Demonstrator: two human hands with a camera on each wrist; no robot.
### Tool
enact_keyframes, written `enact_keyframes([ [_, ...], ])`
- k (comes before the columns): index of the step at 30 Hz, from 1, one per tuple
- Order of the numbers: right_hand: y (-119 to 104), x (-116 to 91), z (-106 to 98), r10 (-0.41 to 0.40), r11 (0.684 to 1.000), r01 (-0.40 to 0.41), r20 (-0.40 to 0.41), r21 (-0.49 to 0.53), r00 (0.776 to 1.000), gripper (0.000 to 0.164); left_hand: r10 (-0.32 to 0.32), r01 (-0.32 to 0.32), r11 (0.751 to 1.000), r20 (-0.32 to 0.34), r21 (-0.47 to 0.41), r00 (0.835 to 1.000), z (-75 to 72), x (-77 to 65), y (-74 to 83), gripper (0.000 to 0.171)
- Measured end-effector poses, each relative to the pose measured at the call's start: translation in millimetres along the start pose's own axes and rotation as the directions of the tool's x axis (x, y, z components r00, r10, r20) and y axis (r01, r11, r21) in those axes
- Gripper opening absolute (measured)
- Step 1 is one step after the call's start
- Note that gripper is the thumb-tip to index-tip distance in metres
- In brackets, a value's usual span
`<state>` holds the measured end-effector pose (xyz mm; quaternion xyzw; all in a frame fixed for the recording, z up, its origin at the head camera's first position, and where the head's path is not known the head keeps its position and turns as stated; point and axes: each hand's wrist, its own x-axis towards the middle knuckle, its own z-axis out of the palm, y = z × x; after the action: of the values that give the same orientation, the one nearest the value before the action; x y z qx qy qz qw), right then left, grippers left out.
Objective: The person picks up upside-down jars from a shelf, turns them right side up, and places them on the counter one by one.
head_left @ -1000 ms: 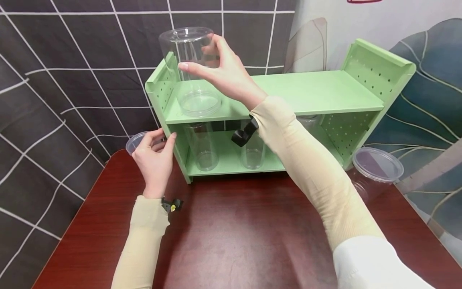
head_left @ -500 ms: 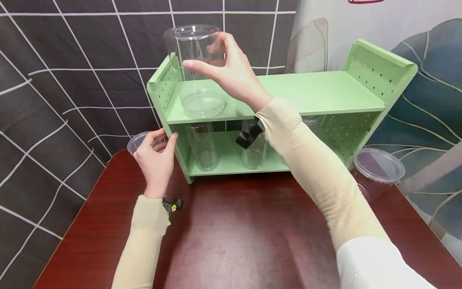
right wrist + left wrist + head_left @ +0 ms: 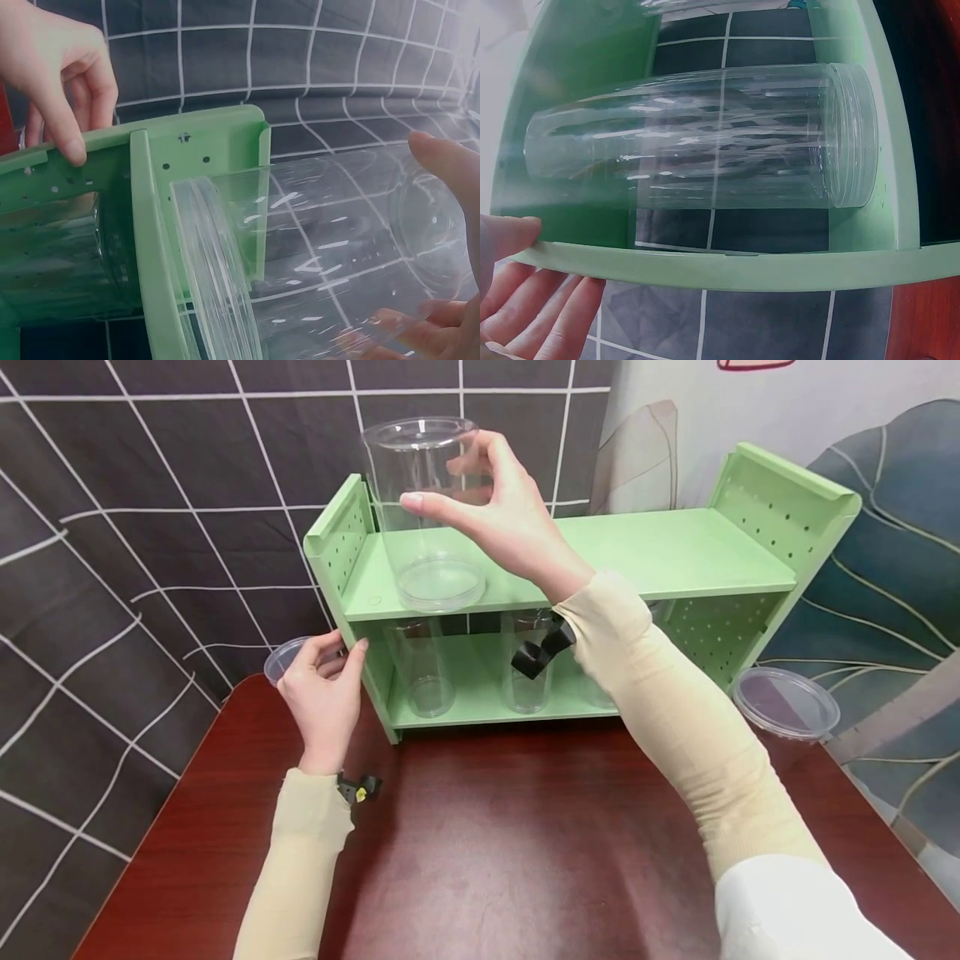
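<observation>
My right hand [image 3: 517,518] grips a large clear plastic jar [image 3: 423,547] from its right side, thumb in front and fingers round behind. The jar stands over the left end of the green shelf's [image 3: 660,547] upper board, leaning slightly. Its ringed end [image 3: 214,270] points down at the board, and the smooth end is up near the fingers in the right wrist view. My left hand [image 3: 322,697] pinches the edge of the shelf's left side panel [image 3: 727,268], thumb on the inner face and fingers outside.
Several clear jars, among them one at the left [image 3: 429,672] and one in the middle [image 3: 527,677], stand on the lower board. A lidded clear jar [image 3: 786,702] is right of the shelf; a clear round rim [image 3: 282,662] shows behind my left hand. The table [image 3: 480,843] is dark red.
My right hand has shifted the jar a little to the right along the upper board, and the jar now leans slightly. The left hand stays on the side panel.
</observation>
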<state>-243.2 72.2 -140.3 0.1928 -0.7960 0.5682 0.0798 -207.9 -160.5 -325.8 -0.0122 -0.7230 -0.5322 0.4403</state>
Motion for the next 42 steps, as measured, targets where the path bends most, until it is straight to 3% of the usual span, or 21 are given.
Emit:
enact_keyframes([
  [5, -2.0, -8.0, -3.3, -0.011, 1.0, 0.011, -0.005, 0.003, 1.0, 0.087, -0.005, 0.005, 1.0, 0.001, -0.008, 1.0, -0.1, 0.0, 0.2, 0.025],
  [14, -6.2, -21.6, -10.2, -0.074, 0.997, 0.074, -0.024, -0.007, 0.997, 0.073, 0.002, -0.002, 1.0, 0.003, 0.001, 1.0, -0.9, -0.1, -0.9, 0.026],
  [21, -3.9, -33.3, -16.6, -0.117, 0.992, 0.118, -0.025, 0.042, 0.993, 0.082, 0.01, -0.01, 1.0, 0.001, 0.007, 1.0, -1.6, -0.6, 0.6, 0.026],
  [28, -8.0, -46.4, -21.1, -0.18, 0.978, 0.182, -0.034, 0.098, 0.983, 0.06, 0.013, -0.013, 1.0, 0.001, 0.011, 1.0, -2.2, -0.7, 2.0, 0.025],
  [35, -7.5, -63.5, -28.2, -0.189, 0.98, 0.19, -0.018, 0.066, 0.982, 0.082, 0.008, -0.008, 1.0, 0.006, 0.015, 1.0, -1.6, 0.0, 1.0, 0.027],
  [42, 3.9, -73.3, -35.8, -0.216, 0.974, 0.215, 0.01, 0.069, 0.976, 0.083, -0.001, 0.001, 1.0, 0.007, 0.012, 1.0, -1.1, -0.4, 1.6, 0.029],
])
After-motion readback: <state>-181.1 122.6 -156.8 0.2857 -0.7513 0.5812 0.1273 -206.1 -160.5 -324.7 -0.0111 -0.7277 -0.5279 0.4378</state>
